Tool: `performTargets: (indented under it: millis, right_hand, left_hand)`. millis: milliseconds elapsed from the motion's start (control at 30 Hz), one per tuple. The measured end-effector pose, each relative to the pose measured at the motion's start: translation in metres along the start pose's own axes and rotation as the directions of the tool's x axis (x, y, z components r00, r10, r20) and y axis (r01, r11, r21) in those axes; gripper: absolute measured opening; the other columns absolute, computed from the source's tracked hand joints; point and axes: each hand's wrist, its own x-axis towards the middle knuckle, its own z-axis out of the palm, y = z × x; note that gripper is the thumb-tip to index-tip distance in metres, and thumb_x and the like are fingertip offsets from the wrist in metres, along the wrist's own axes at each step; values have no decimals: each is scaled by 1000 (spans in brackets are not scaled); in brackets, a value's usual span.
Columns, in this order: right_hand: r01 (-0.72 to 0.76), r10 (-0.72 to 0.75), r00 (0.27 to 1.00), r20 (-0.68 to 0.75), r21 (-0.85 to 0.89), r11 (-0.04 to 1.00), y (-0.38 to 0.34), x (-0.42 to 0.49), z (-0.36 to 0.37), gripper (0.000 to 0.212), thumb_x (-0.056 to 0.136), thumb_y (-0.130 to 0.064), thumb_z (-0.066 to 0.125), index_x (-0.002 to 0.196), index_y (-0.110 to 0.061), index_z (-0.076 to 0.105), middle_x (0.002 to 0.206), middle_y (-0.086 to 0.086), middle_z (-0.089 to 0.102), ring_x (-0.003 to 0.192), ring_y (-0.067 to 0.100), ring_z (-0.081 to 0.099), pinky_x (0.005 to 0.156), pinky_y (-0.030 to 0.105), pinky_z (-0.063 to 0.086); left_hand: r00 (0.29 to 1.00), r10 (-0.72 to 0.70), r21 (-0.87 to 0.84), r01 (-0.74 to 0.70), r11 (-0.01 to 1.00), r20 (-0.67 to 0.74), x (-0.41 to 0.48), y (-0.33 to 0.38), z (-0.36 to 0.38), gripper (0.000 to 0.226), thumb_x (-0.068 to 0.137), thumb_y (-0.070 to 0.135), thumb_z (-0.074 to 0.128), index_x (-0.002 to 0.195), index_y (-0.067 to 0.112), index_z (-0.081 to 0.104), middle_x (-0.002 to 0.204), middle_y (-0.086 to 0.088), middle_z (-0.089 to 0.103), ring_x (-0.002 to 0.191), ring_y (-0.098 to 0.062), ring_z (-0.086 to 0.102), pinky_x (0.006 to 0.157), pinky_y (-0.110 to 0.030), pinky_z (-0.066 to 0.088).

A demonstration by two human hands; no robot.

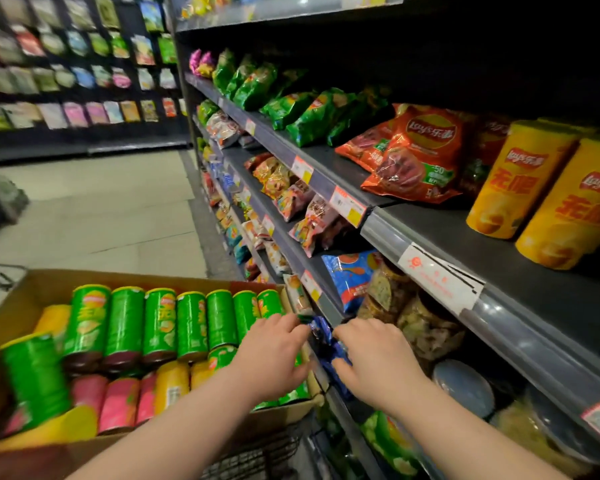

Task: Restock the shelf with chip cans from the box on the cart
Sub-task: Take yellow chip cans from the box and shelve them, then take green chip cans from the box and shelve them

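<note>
Green chip cans (pixel 160 323) lie on their sides in a row in an open cardboard box (pixel 28 299) at the lower left of the frame, with pink cans (pixel 118 403) and yellow cans (pixel 172 384) packed in the layer below them. The box rests on a wire cart (pixel 257 452), pushed up just beside the shelf (pixel 430 237) that runs along the right. At the right edge, two tall yellow Lay's cans (pixel 513 188) stand upright on the shelf, with red Lay's bags (pixel 420 157) beside them and green bags (pixel 302 112) farther along. Price tags (pixel 347 202) are clipped to the shelf rails, and clear tubs of snacks (pixel 426 327) fill the level below. A crumpled blue packet (pixel 326 341) sits at the lip of a lower shelf, between box and shelving. Both bare forearms reach in from the bottom of the frame, palms down. The left hand (pixel 274 355) hovers over the box's right end, its curled fingers pinching the packet's upper end. The right hand (pixel 378 358) grips the packet's other side. Motion blur softens the fingertips. Hanging packets (pixel 77 74) line the far wall at upper left.
</note>
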Motion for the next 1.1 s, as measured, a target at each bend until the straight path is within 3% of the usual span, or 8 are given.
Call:
performTargets:
  millis: [133, 200, 267, 333, 400, 500, 867, 1100]
  right_hand:
    - [17, -16, 997, 80, -10, 1000, -15, 3, 14, 40, 91, -42, 44, 127, -24, 45, 126, -1, 51, 122, 24, 45, 99, 36, 34]
    - [21, -19, 993, 114, -18, 1000, -22, 3, 23, 42, 91, -42, 44, 129, -25, 44, 128, -2, 50, 124, 23, 43, 101, 36, 33]
    - [18, -13, 989, 150, -32, 999, -29, 3, 30, 42, 91, -42, 44, 129, -25, 44, 129, -2, 50, 125, 23, 42, 103, 37, 32]
    - [17, -9, 982, 186, -40, 999, -39, 5, 37, 40, 91, -43, 43, 128, -27, 44, 127, -3, 50, 124, 23, 43, 104, 39, 32]
    - [24, -15, 977, 215, -38, 999, -53, 11, 43, 40, 90, -45, 44, 126, -28, 45, 126, -3, 51, 122, 23, 45, 104, 40, 33]
    - [45, -33, 973, 230, -45, 998, -84, 24, 49, 44, 90, -47, 45, 129, -28, 44, 128, -3, 51, 122, 23, 46, 98, 38, 36]
    - [138, -137, 953, 270, 15, 990, -238, 82, 81, 43, 89, -43, 46, 129, -25, 47, 130, 1, 51, 123, 24, 45, 99, 36, 37]
    - [96, -107, 932, 348, 49, 994, -310, 102, 104, 41, 89, -41, 48, 125, -21, 50, 129, 7, 53, 122, 29, 47, 98, 38, 39]
  left_hand:
    - [992, -80, 25, 78, 997, 93, -26, -9, 8, 50, 61, 54, 38, 87, 22, 68, 81, 2, 63, 69, -20, 64, 55, -28, 52]
    - [982, -98, -6, 100, 995, 162, -34, -9, 8, 66, 64, 55, 29, 105, 18, 65, 97, -3, 63, 87, -26, 63, 71, -35, 52]
    - [964, -117, 11, 118, 993, 238, -42, -12, 11, 79, 66, 57, 17, 125, 18, 52, 121, -6, 53, 111, -29, 51, 92, -38, 41]
    - [947, -148, 32, 145, 989, 285, -53, -19, 14, 66, 78, 55, 27, 129, 18, 46, 127, -7, 48, 118, -29, 44, 97, -39, 36]
    - [936, -160, 29, 159, 987, 314, -65, -32, 16, 54, 86, 48, 43, 129, 17, 45, 127, -9, 46, 118, -30, 43, 98, -41, 36]
    - [922, -185, 30, 186, 982, 340, -88, -59, 14, 50, 87, 45, 49, 127, 15, 46, 126, -10, 47, 118, -31, 44, 95, -41, 36]
    - [848, -377, 45, 389, 920, 372, -202, -200, -3, 50, 87, 47, 46, 129, 22, 45, 123, -2, 48, 118, -25, 46, 96, -37, 38]
    - [799, -432, 44, 457, 888, 418, -253, -267, -3, 63, 80, 57, 38, 134, 25, 42, 131, 1, 46, 122, -23, 47, 98, -39, 42]
